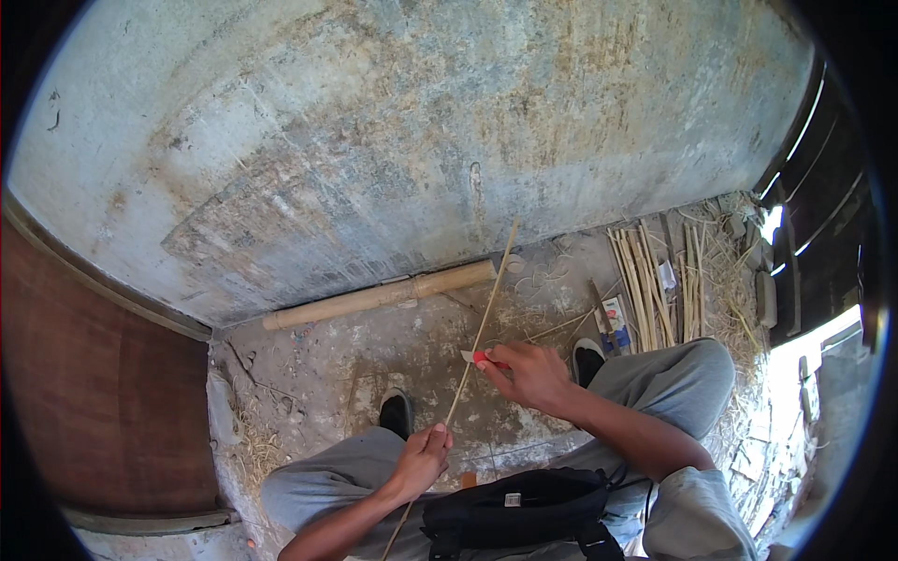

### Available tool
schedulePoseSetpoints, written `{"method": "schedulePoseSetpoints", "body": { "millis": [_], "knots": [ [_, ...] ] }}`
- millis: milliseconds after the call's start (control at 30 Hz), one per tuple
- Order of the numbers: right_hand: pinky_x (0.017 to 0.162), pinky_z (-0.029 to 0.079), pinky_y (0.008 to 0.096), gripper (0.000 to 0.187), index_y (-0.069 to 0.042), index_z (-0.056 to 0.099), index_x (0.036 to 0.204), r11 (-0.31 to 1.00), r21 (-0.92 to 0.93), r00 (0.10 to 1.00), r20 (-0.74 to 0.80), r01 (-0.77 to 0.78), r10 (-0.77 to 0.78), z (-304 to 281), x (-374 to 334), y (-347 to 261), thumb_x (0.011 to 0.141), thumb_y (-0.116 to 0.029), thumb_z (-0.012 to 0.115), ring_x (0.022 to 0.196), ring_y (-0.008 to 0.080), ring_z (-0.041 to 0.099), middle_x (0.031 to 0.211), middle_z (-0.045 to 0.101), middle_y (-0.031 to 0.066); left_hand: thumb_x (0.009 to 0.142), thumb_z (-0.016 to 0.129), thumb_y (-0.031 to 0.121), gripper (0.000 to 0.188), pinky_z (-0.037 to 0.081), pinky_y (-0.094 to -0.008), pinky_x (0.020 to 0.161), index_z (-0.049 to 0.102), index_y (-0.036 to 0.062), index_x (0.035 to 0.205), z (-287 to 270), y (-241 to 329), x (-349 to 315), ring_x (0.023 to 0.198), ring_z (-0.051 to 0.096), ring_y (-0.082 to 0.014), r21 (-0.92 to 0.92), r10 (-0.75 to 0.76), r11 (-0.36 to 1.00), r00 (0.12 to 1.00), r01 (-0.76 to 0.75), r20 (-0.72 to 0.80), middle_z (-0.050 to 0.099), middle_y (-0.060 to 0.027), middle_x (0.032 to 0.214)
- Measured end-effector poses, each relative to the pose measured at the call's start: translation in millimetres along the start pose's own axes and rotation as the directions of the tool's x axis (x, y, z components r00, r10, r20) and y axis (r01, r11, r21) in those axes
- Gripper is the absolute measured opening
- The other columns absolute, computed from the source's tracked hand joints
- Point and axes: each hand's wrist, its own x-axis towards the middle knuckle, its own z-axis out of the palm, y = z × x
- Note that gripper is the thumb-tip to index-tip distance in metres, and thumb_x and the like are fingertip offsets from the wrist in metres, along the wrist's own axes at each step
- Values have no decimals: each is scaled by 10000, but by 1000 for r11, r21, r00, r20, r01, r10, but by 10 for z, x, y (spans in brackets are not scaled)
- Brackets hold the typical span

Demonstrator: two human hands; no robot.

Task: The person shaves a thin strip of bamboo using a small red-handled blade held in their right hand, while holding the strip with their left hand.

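Observation:
My left hand (423, 458) is closed around a long thin bamboo strip (488, 304). The strip slants from beside my lap up towards the wall, its far end free in the air. A knife with a red handle (481, 356) is in my right hand (535, 377), fingers wrapped round the grip. Its short pale blade lies at the strip, a little beyond my left hand; whether the edge bites into it, I cannot tell. Both hands are held over the floor between my bent knees.
A thick bamboo pole (383, 297) lies along the base of the stained wall (374, 140). Several split bamboo strips (641, 285) lie at the right, beside a small printed packet (615, 314) and loose shavings. A black bag (524, 505) rests at my lap. A brown panel (103, 374) stands left.

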Motion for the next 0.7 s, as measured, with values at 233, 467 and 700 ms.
{"method": "schedulePoseSetpoints", "body": {
  "millis": [233,467,700],
  "knots": [
    [486,504,456,191,-111,705,897,1000,1,1000,-14,4,-4,41,2,42,915,-301,716,579,323,665,747,667,83,1103,397,387,400,282,-269,467,504,67,888,-12,-2,-26,515,309,-72,24,-1,1000,1000,2,-22,348,36,650],
    [560,540,459,222,-109,699,872,983,-64,979,-116,-174,166,-89,170,459,929,-323,692,627,356,682,743,690,108,1101,413,378,383,268,-262,462,512,71,894,-16,-120,-92,503,296,-66,86,-17,996,1000,16,12,333,43,636],
    [627,543,485,249,-85,671,872,944,-33,925,-214,-329,315,-306,342,687,941,-325,677,711,397,689,751,694,165,1110,397,356,384,243,-257,446,531,51,920,-78,8,-173,480,278,-61,12,-64,998,992,63,111,322,42,615]
  ]
}}
